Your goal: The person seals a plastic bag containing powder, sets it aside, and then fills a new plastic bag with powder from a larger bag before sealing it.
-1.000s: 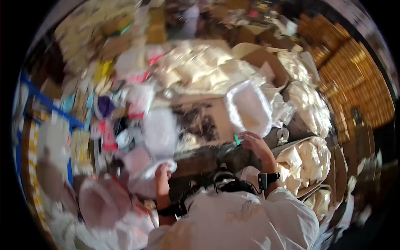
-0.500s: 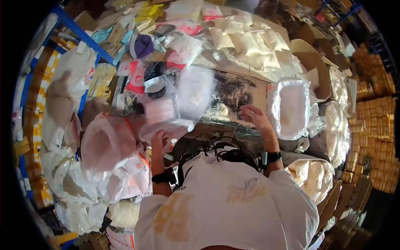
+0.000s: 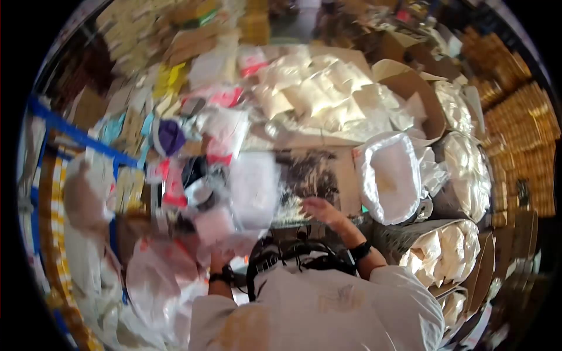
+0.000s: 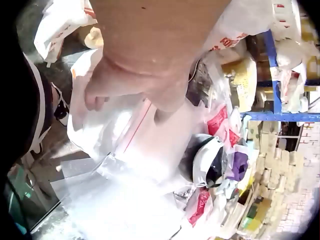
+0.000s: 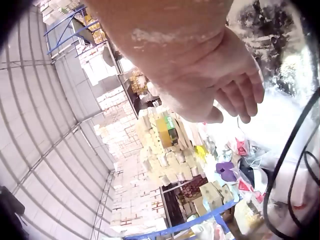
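My left hand [image 4: 145, 82] hangs over a stack of clear plastic bags [image 4: 165, 142] with a red line along one edge. Its thumb points down at the stack, well apart from the loosely bent fingers [image 4: 95, 100]. Head view: the left hand [image 3: 221, 257] is partly hidden behind pale film by a pinkish stack [image 3: 213, 227]. A larger sheaf of clear bags [image 3: 253, 190] lies just beyond. My right hand [image 3: 322, 212] is above the front of a dark-stained board [image 3: 319, 175]. With fingers extended and nothing held, the right hand [image 5: 220, 82] shows its palm side in the right wrist view.
A bin lined with white plastic [image 3: 363, 175] stands right of the board, a green bit [image 3: 364, 209] at its lower edge. Filled cream packets [image 3: 328, 88] are heaped behind. More packets fill a carton [image 3: 445, 251] at right. Caps in bags [image 3: 170, 137] lie left, near blue shelving [image 3: 88, 131].
My right hand has moved left, away from the lined bin's edge to the board. The left hand stays by the bag stack, lower and more covered. The head view has tilted and shifted.
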`<act>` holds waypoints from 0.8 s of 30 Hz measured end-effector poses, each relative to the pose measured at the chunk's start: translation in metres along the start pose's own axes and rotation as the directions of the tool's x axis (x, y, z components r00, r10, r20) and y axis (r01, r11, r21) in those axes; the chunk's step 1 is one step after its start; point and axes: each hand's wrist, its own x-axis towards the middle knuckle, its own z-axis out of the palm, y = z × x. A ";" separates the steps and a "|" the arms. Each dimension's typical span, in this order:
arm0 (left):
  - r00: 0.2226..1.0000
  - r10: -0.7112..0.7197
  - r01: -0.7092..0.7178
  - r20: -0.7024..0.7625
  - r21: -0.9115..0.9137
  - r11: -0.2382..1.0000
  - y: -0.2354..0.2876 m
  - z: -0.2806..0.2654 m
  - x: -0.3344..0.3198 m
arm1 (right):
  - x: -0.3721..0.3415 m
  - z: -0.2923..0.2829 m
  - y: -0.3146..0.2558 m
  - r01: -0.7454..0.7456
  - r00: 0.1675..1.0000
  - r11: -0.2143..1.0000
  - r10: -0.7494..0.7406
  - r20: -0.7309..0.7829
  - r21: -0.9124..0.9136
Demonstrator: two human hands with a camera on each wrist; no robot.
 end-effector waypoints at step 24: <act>0.641 -0.319 0.302 -0.698 -0.153 0.941 -0.063 -0.056 0.093 | 0.305 0.216 0.185 0.103 0.949 0.603 0.178 0.259 -0.791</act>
